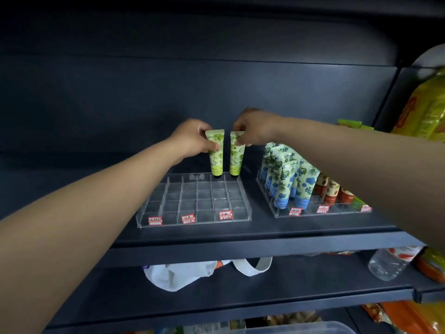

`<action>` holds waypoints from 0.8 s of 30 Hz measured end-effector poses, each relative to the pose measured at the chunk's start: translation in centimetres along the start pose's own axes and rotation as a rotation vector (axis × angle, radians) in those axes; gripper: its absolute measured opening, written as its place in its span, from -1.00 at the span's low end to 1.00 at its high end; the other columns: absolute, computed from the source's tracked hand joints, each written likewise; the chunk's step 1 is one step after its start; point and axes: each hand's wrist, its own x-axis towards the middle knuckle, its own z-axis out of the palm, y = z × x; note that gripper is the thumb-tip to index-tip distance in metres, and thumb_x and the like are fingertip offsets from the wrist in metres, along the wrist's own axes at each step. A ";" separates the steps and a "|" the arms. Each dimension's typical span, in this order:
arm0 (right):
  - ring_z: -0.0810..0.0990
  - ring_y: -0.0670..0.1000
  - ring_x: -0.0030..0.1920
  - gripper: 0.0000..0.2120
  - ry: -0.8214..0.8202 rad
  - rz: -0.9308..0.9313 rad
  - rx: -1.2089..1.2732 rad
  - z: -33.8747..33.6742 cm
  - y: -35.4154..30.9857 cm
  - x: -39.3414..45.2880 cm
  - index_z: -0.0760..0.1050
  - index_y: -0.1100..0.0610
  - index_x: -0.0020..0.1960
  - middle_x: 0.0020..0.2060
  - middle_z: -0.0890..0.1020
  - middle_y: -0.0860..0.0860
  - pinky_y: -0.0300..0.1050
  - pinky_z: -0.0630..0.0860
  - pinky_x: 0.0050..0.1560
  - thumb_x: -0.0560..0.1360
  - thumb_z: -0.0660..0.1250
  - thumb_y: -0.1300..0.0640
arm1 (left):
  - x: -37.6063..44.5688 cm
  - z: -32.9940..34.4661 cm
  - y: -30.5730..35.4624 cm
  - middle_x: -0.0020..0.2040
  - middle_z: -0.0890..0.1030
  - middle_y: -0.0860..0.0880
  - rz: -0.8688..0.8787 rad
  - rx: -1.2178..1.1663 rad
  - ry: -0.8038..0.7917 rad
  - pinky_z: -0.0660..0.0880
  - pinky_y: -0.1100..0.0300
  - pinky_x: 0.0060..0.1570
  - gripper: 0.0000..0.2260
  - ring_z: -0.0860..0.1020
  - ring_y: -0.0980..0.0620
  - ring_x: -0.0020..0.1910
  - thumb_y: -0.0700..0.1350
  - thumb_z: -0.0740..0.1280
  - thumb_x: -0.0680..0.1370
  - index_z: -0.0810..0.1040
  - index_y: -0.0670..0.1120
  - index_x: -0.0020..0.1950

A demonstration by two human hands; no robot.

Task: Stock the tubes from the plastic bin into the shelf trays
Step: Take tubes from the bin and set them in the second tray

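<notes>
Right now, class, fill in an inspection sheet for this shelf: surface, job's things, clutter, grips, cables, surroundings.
Surface: dark shelf bearing two clear divided trays.
Job's things: left tray with unfilled compartments in front; two green tubes upright, caps down at its back row; right tray holds blue floral tubes and red tubes.
Clutter: white bag, plastic bottle on the shelf below.
Grips: left hand and right hand each pinch one green tube.
Cables: nothing seen.
Surroundings: yellow packages at right.

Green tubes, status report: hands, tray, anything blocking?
Both hands, left and right, each pinch one green tube. Caps down at the left tray's back row. Its cells show nothing in the way.
</notes>
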 end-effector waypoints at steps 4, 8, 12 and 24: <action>0.48 0.02 -0.12 -0.79 -0.008 0.016 -0.039 1.0 -0.2 1.0 0.55 0.25 0.06 -0.17 0.52 0.04 -0.29 0.29 -0.37 0.52 0.34 0.13 | 0.4 1.1 -0.3 -0.17 0.63 -0.07 0.001 0.039 0.022 0.58 0.07 0.00 -0.82 0.62 -0.04 -0.13 -0.23 0.50 0.39 0.61 -0.16 -0.04; 0.48 0.04 -0.13 -0.81 -0.049 0.035 -0.111 1.8 -0.4 1.5 0.52 0.26 0.03 -0.14 0.52 0.09 -0.28 0.29 -0.38 0.52 0.34 0.14 | 0.8 1.6 -0.4 -0.11 0.64 -0.13 0.012 0.095 0.086 0.56 0.00 0.05 -0.82 0.62 -0.11 -0.06 -0.20 0.50 0.38 0.62 -0.19 -0.06; 0.49 0.02 -0.16 -0.73 -0.057 0.045 -0.137 2.1 -0.6 1.9 0.54 0.30 0.10 -0.20 0.55 0.08 -0.27 0.30 -0.39 0.51 0.34 0.12 | 0.8 2.1 -0.6 -0.14 0.60 -0.06 0.019 0.187 0.082 0.51 0.16 -0.05 -0.80 0.57 -0.02 -0.11 -0.17 0.52 0.37 0.62 -0.18 -0.06; 0.40 -0.05 -0.43 -0.71 -0.005 0.103 -0.147 2.1 -0.6 1.7 0.37 0.16 -0.34 -0.43 0.46 0.01 -0.24 0.29 -0.46 0.50 0.37 0.13 | 0.6 2.1 -0.5 -0.12 0.63 -0.14 -0.023 0.207 0.085 0.55 0.11 -0.01 -0.82 0.58 -0.02 -0.19 -0.16 0.47 0.43 0.62 -0.20 -0.02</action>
